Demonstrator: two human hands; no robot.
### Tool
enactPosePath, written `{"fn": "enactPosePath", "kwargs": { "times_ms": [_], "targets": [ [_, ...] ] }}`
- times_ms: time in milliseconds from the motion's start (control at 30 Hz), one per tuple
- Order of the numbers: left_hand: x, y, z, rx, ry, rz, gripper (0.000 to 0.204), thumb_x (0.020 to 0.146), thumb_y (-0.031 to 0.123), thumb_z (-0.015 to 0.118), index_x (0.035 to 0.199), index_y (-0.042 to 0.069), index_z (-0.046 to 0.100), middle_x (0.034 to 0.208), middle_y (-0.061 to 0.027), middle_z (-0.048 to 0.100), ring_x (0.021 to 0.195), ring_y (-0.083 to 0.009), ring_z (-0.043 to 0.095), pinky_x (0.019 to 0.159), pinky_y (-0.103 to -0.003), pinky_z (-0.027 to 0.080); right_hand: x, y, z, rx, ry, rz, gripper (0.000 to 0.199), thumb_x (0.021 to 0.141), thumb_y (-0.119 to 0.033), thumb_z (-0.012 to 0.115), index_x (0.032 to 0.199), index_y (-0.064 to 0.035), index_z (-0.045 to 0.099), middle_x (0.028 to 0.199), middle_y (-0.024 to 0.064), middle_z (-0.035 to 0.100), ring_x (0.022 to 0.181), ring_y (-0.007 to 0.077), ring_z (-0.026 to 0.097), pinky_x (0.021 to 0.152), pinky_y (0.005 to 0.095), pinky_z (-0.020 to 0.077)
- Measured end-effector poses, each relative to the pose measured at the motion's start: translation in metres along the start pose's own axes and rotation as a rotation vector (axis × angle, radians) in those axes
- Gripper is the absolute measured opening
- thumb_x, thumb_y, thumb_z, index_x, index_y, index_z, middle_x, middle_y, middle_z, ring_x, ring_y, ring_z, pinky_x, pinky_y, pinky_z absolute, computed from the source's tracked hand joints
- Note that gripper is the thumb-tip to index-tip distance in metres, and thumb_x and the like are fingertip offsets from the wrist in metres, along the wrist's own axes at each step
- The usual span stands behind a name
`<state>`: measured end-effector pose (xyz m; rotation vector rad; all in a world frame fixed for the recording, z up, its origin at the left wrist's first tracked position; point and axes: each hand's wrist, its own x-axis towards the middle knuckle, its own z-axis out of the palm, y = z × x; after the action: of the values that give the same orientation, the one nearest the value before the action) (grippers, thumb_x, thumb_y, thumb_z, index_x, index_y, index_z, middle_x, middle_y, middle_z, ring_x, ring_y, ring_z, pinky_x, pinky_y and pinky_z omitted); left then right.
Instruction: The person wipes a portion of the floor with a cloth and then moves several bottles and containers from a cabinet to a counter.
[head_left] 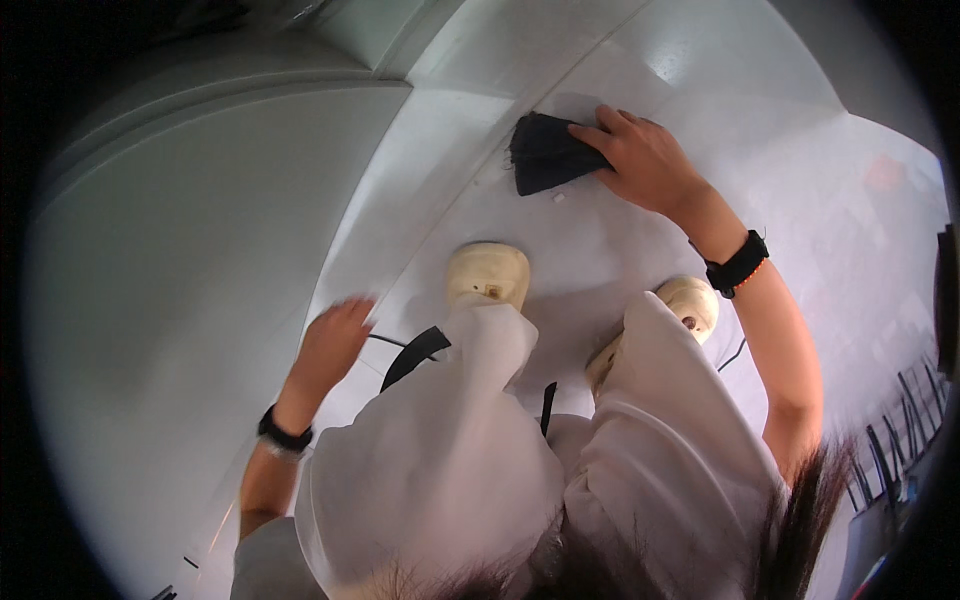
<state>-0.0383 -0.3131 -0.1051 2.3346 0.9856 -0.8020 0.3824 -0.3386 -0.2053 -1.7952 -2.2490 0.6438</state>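
While the right hand [640,160] presses a crumpled dark cloth [548,153] flat-fingered against the far, smooth, glossy white surface [620,60], the left hand [335,340], blurred, rests open on the near left edge.

A glossy white floor [620,230] carries a dark cloth [545,155] and two cream shoes [487,272]; nothing else legible.

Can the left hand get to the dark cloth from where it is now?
Probably yes, with a long reach. The left hand rests apart from the dark cloth, with bare white surface between, though the right hand already presses on it.
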Motion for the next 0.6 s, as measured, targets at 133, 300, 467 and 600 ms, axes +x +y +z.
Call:
{"fn": "enactPosePath", "kwargs": {
  "times_ms": [133, 300, 467, 600],
  "targets": [
    [0.118, 0.080, -0.025, -0.204, 0.388, 0.196, 0.057, 0.080, 0.019, 0.065, 0.131, 0.006, 0.042, 0.132, -0.0140, 0.044, 0.121, -0.0313, 0.042, 0.101, -0.040, 0.035, 0.001, 0.001, 0.003, 0.033, 0.003, -0.032, 0.049, 0.069, -0.008, 0.065, 0.117, -0.0098, 0.057, 0.095, 0.0090, 0.051, 0.087, 0.0270, 0.056, 0.079, 0.0362, 0.0478],
    [0.189, 0.130, -0.035, -0.041, 0.581, 0.341, 0.062, 0.073, 0.015, 0.068, 0.129, 0.005, 0.044, 0.131, -0.0149, 0.044, 0.122, -0.0306, 0.040, 0.106, -0.043, 0.030, -0.002, 0.005, 0.008, 0.050, 0.030, -0.016, 0.039, 0.071, -0.013, 0.064, 0.110, -0.0104, 0.061, 0.094, 0.0085, 0.053, 0.089, 0.0253, 0.057, 0.078, 0.0356, 0.0477],
    [0.214, 0.108, -0.035, 0.006, 0.589, 0.421, 0.038, 0.071, 0.004, 0.062, 0.108, 0.004, 0.059, 0.111, -0.0111, 0.056, 0.112, -0.0282, 0.048, 0.105, -0.044, 0.031, 0.002, 0.007, 0.009, -0.035, 0.084, -0.068, 0.032, 0.075, -0.011, 0.059, 0.107, -0.0120, 0.062, 0.094, 0.0067, 0.055, 0.091, 0.0237, 0.057, 0.079, 0.0338, 0.0458],
    [0.185, 0.090, -0.071, 0.029, 0.621, 0.398, 0.032, 0.071, 0.000, 0.058, 0.102, 0.006, 0.062, 0.104, -0.0091, 0.058, 0.106, -0.0274, 0.051, 0.100, -0.043, 0.036, 0.019, -0.012, 0.004, -0.132, 0.202, -0.168, 0.027, 0.076, -0.009, 0.057, 0.102, -0.0149, 0.063, 0.097, 0.0030, 0.055, 0.095, 0.0212, 0.055, 0.081, 0.0317, 0.0438]
  ]
}}
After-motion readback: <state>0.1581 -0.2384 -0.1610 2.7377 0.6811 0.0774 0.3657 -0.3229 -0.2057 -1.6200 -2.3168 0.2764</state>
